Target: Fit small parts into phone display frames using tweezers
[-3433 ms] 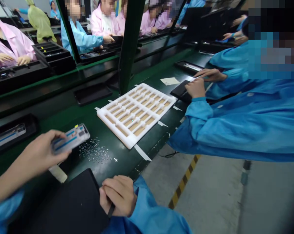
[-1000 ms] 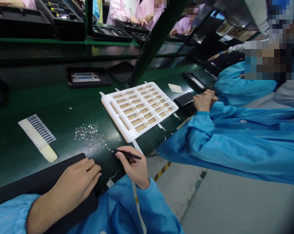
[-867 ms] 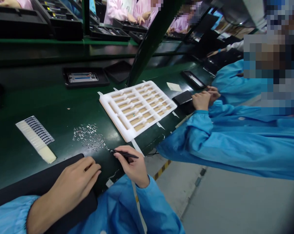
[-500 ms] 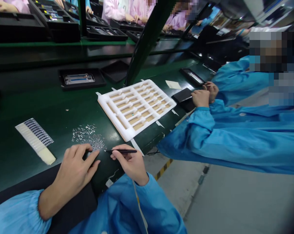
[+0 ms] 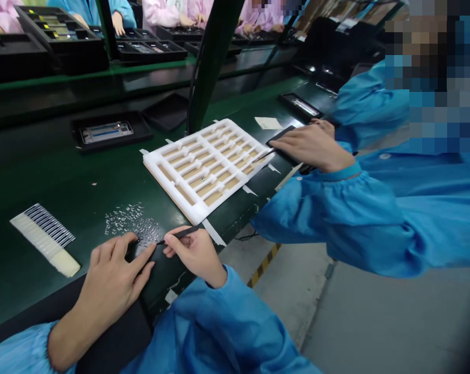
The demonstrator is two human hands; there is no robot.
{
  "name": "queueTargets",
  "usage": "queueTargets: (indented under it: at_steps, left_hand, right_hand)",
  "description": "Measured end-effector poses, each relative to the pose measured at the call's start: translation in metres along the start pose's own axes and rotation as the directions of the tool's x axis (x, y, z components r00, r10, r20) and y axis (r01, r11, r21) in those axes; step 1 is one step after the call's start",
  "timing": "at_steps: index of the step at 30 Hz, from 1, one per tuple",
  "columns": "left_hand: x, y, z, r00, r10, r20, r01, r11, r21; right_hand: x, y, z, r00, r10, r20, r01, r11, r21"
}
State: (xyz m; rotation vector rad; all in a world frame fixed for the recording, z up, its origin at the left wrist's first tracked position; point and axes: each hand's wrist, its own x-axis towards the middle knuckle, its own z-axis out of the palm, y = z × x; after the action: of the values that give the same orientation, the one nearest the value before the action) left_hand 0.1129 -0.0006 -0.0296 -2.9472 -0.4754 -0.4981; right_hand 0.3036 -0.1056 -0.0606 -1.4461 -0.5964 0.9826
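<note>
My right hand (image 5: pixel 194 253) pinches black tweezers (image 5: pixel 179 235), their tip at the near edge of a scatter of small silvery parts (image 5: pixel 130 225) on the green bench. My left hand (image 5: pixel 112 274) rests on a black pad (image 5: pixel 114 332) at the bench's near edge, fingers spread, fingertips close to the parts and to the tweezer tip. It holds nothing.
A white foam tray (image 5: pixel 208 167) with several slots lies beyond the parts. A barcode label strip (image 5: pixel 43 237) lies at the left. A black carrier with a phone frame (image 5: pixel 107 131) sits farther back. A co-worker's hand (image 5: pixel 312 147) in a blue sleeve reaches the tray with a tool.
My left hand slid forward along the pad toward the small parts. The tweezers in my right hand moved left to the parts. The co-worker's hand reached to the foam tray.
</note>
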Motion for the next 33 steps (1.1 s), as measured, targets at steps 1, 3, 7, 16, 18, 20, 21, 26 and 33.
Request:
queueTargets:
  at_steps: [1,3,7,16,18,20,21,26,33]
  left_hand:
    - [0.0,-0.001,0.0,1.0,0.001,0.007,-0.001,1.0,-0.002]
    - [0.001,-0.002,0.001,1.0,0.004,0.019,-0.004,1.0,-0.011]
    - [0.002,-0.002,0.003,1.0,0.006,0.029,-0.005,1.0,-0.029]
    - [-0.001,-0.001,0.005,1.0,-0.011,0.001,0.011,0.997,-0.075]
    - [-0.001,-0.001,0.006,1.0,-0.014,-0.011,0.013,0.997,-0.078]
    - [-0.002,-0.001,0.006,1.0,-0.015,-0.023,0.013,0.996,-0.084]
    - [-0.002,-0.001,0.006,1.0,-0.015,-0.026,0.013,0.996,-0.087]
    - [-0.002,-0.001,0.006,1.0,-0.014,-0.018,0.013,0.995,-0.094]
    - [-0.002,0.0,0.006,1.0,-0.014,-0.016,0.013,0.996,-0.09]
  right_hand:
    - [0.001,0.001,0.0,1.0,0.001,-0.003,-0.001,1.0,0.006]
    - [0.001,0.002,0.001,1.0,-0.004,-0.014,0.005,1.0,0.012]
    - [-0.006,0.003,-0.004,0.994,-0.075,-0.083,0.076,0.997,0.017]
    - [-0.032,0.006,-0.027,0.925,-0.367,-0.098,0.337,0.913,-0.23]
    - [-0.032,0.007,-0.028,0.905,-0.42,-0.069,0.385,0.877,-0.288]
    - [-0.031,0.008,-0.029,0.884,-0.466,-0.042,0.427,0.84,-0.335]
    - [-0.031,0.008,-0.028,0.88,-0.474,-0.034,0.436,0.832,-0.343]
    - [-0.031,0.008,-0.023,0.932,-0.344,-0.117,0.305,0.915,-0.263]
    - [-0.028,0.006,-0.015,0.949,-0.241,-0.201,0.188,0.949,-0.251]
